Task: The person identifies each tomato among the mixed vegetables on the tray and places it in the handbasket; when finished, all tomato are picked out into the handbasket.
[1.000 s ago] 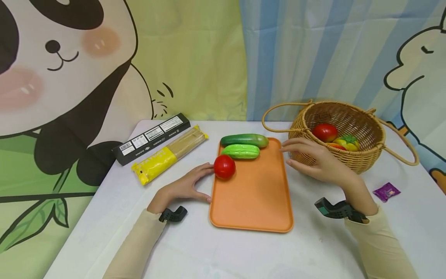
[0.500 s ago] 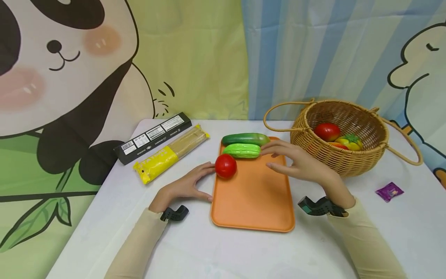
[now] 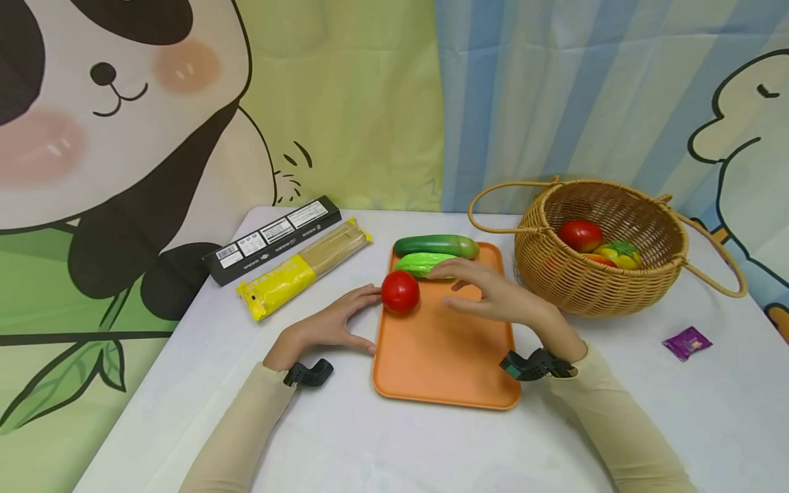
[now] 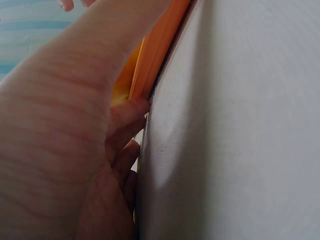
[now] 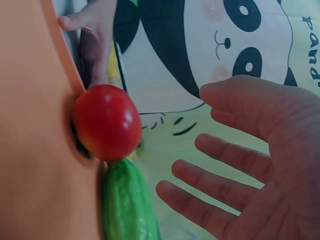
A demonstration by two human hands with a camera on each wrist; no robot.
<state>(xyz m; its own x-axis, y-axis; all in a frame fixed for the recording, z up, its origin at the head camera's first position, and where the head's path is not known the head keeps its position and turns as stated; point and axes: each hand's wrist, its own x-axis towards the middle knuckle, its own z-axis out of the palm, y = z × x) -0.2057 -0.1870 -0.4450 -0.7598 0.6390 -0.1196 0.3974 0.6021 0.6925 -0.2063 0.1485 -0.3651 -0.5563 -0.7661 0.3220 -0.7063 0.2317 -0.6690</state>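
An orange tray [image 3: 446,356] holds a red tomato [image 3: 400,292] at its left edge. Behind the tomato lie a light green ridged cucumber [image 3: 419,263] and a dark green smooth cucumber [image 3: 434,246]. My left hand [image 3: 333,322] rests on the table along the tray's left side, thumb and fingertips right at the rim. Over the tray hovers my right hand [image 3: 493,291], fingers spread and holding nothing. Its fingertips overlap the ridged cucumber in the head view. In the right wrist view a gap shows between the right fingers and the tomato [image 5: 107,122].
A wicker basket [image 3: 592,287] at the back right contains a red fruit [image 3: 581,235] and a yellow one with a green top [image 3: 621,253]. On the left lie a black box [image 3: 274,239] and a yellow noodle pack [image 3: 302,270]. A purple wrapped sweet [image 3: 687,342] is at the right.
My right hand has moved left from beside the basket to over the tray, towards the tomato. My left hand has stayed at the tray's left edge.
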